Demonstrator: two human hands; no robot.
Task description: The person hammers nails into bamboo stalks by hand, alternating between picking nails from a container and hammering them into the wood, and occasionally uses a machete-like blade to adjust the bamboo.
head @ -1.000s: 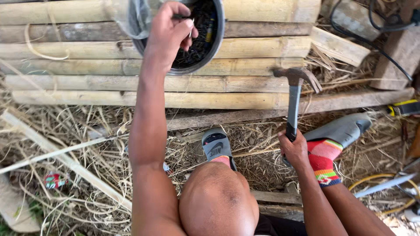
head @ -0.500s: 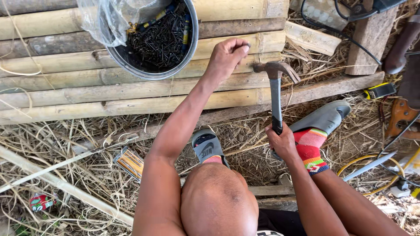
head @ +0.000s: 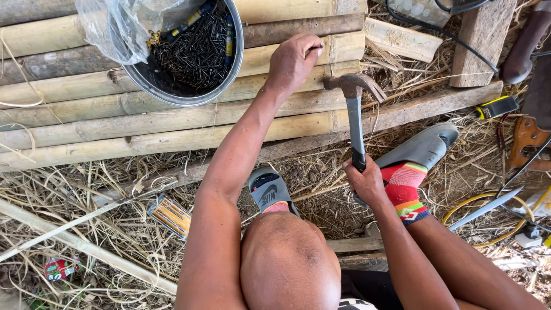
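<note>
My left hand [head: 294, 60] rests on the bamboo poles [head: 172, 117], its fingers pinched on a small nail held against a pole near the poles' right ends. My right hand [head: 364, 182] grips the black handle of a claw hammer [head: 354, 112], whose steel head hovers just right of my left hand, over the poles. A round metal bowl [head: 189, 54] full of dark nails sits on the poles to the left, with a clear plastic bag draped over its rim.
Dry straw covers the ground. A wooden block [head: 479, 43], a yellow tape measure [head: 498, 106], a yellow hose [head: 488, 221] and a black cable lie at the right. My feet in grey slides stand below the poles, one in a striped sock [head: 404, 189].
My left hand left the bowl of nails and moved right and down onto the poles. The hammer moved up beside it.
</note>
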